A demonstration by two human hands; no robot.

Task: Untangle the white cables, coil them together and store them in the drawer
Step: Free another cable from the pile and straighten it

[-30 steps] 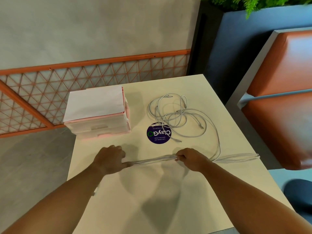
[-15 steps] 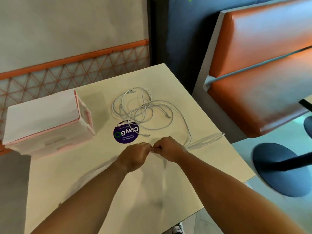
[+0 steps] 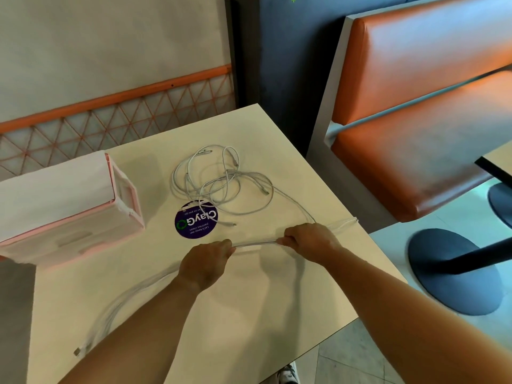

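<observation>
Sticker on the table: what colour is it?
The sticker is purple with white text; head view.

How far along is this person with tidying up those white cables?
Early days. Done: some strands lie straightened side by side, trailing behind the left hand. In hand: the left hand and right hand pinch a taut stretch of white cables between them. Left: the tangle by the purple sticker is unsorted, nothing is coiled, and the pink drawer box appears shut.
</observation>
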